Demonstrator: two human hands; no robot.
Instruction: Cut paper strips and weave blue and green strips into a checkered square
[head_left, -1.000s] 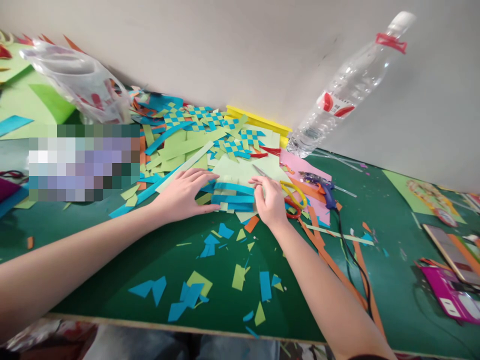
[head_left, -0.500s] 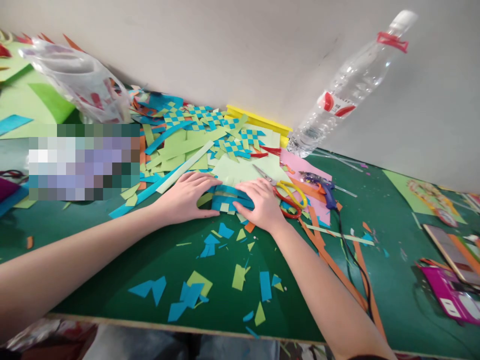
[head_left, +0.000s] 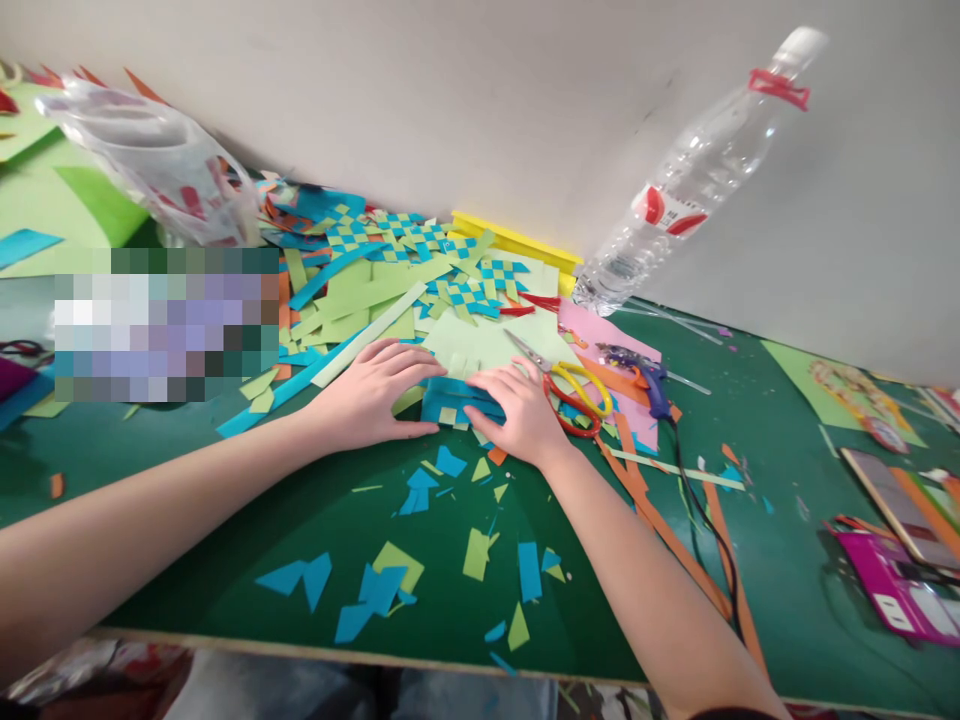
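A small weave of blue and light green paper strips (head_left: 439, 400) lies on the table between my hands. My left hand (head_left: 367, 395) holds its left side, forefinger at the far corner and thumb at the near one. From the right, my right hand (head_left: 517, 405) grips the blue strips with bent fingers and thumb, covering that side. Light green strip ends stick up at the far edge, over a pale green sheet (head_left: 480, 340). Scissors (head_left: 574, 390) with yellow and red handles lie beside my right hand, blades pointing to the far left.
Finished blue-green woven pieces (head_left: 405, 235) and loose strips (head_left: 360, 300) pile up behind. A glue gun (head_left: 656, 385) with a black cord and a plastic bottle (head_left: 667, 200) are on the right. A bagged cup (head_left: 165, 160) stands left. Paper scraps (head_left: 382, 590) litter the front.
The blue strips between my hands have come closer together, and the gap between them has closed. Both hands stay nearly in place; the right has shifted slightly left.
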